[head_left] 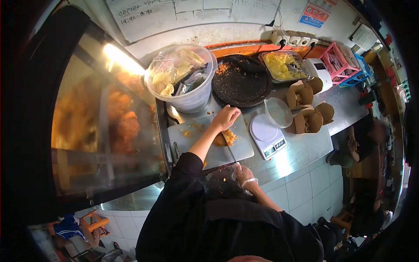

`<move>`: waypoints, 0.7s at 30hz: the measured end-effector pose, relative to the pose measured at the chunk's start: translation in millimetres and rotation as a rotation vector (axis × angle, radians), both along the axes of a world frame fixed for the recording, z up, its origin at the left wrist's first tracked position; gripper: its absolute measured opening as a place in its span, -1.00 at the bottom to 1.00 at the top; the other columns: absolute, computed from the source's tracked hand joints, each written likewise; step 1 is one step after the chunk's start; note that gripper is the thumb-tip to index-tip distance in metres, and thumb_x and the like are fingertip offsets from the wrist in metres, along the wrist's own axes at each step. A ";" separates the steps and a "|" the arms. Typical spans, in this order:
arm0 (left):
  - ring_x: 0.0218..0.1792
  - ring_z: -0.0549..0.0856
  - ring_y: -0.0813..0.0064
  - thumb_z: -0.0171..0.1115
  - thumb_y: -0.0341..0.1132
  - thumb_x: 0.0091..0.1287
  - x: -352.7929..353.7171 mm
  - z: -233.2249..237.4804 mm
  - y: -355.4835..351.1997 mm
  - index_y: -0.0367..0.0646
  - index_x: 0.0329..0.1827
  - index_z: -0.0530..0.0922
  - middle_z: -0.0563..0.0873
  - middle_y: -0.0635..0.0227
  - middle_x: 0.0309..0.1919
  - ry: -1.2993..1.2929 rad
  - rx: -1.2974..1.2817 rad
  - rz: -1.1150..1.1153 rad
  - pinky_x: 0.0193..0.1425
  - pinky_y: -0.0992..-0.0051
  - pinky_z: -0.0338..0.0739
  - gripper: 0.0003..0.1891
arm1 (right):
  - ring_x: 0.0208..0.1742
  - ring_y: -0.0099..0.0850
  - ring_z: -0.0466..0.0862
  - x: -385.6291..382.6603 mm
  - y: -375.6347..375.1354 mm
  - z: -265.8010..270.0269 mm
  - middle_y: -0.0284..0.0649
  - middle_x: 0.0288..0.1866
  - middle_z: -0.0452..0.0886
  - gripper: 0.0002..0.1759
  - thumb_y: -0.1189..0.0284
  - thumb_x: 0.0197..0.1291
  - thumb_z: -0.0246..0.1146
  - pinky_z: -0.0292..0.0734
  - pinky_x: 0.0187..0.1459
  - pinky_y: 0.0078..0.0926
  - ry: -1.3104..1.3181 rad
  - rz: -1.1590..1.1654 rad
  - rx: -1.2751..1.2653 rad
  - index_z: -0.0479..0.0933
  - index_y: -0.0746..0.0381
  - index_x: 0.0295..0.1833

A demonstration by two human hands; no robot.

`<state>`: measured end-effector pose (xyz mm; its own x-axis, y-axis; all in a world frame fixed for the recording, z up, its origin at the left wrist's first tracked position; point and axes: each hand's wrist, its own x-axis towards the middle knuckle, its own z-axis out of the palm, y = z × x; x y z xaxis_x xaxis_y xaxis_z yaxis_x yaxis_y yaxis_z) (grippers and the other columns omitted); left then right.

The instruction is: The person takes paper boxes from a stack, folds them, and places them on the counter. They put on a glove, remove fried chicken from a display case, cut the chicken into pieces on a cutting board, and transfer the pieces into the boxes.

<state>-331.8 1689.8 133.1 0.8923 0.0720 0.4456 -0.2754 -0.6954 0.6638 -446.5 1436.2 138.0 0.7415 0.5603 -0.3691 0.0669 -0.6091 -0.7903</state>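
Note:
A white cutting board (205, 139) lies on the counter with chopped, golden-brown fried food (228, 136) and crumbs on it. My right hand (245, 175), in a clear plastic glove, is closed around the handle of a knife (231, 152) at the board's near edge. The blade reaches away across the board, beside the chopped pieces. Bare, my left hand (227, 117) is closed over the far part of the blade, fingers curled together; its underside is hidden, and I cannot tell whether it grips anything.
Behind the board stand a clear tub (192, 102) of bagged items and a black stone mortar (242, 89). On the right are a kitchen scale (265, 131), a plastic bowl (278, 112), open cardboard boxes (308, 121) and a tray of yellow food (284, 65). A lit glass display case (109, 118) borders the left.

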 end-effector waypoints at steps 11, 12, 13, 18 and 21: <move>-0.29 0.50 0.30 -0.02 -0.25 0.43 2.8 24.1 13.0 -0.16 -0.15 0.54 0.62 0.27 -0.33 -0.003 -0.108 -0.010 -0.11 0.38 0.40 -0.79 | -0.14 0.02 0.64 16.0 -1.4 8.5 0.07 -0.29 0.65 -0.33 -0.05 0.42 -0.24 0.46 -0.08 -0.17 0.024 0.127 -0.043 0.56 0.32 -0.07; -0.29 0.50 0.31 -0.01 -0.25 0.43 -0.8 34.9 12.0 -0.16 -0.14 0.55 0.62 0.28 -0.32 -0.038 -0.116 -0.002 -0.11 0.38 0.40 -0.79 | -0.11 0.04 0.63 15.3 0.3 29.4 0.09 -0.26 0.65 -0.33 -0.04 0.42 -0.24 0.46 -0.07 -0.16 0.038 0.124 -0.052 0.56 0.31 -0.06; -0.29 0.50 0.31 0.00 -0.25 0.42 -5.1 44.3 11.4 -0.15 -0.14 0.55 0.63 0.28 -0.31 -0.014 -0.110 0.002 -0.10 0.38 0.39 -0.79 | -0.08 0.06 0.63 13.8 1.2 47.8 0.12 -0.23 0.64 -0.34 -0.04 0.41 -0.23 0.46 -0.05 -0.15 0.055 0.120 -0.065 0.56 0.31 -0.04; -0.32 0.49 0.25 0.01 -0.28 0.41 -20.9 43.0 8.0 -0.17 -0.20 0.54 0.62 0.27 -0.40 0.008 -0.116 0.019 -0.15 0.33 0.38 -0.82 | -0.10 0.13 0.60 0.8 -2.9 37.2 0.15 -0.24 0.63 -0.39 -0.01 0.41 -0.19 0.46 -0.07 -0.10 0.053 0.119 -0.066 0.54 0.31 -0.04; -0.33 0.49 0.19 0.02 -0.28 0.41 -15.9 29.4 9.1 -0.18 -0.23 0.52 0.61 0.24 -0.44 -0.019 -0.120 0.037 -0.18 0.28 0.39 -0.82 | -0.12 0.14 0.59 -0.2 2.4 25.7 0.13 -0.26 0.63 -0.40 0.00 0.42 -0.20 0.46 -0.08 -0.08 0.021 0.122 -0.081 0.54 0.29 -0.07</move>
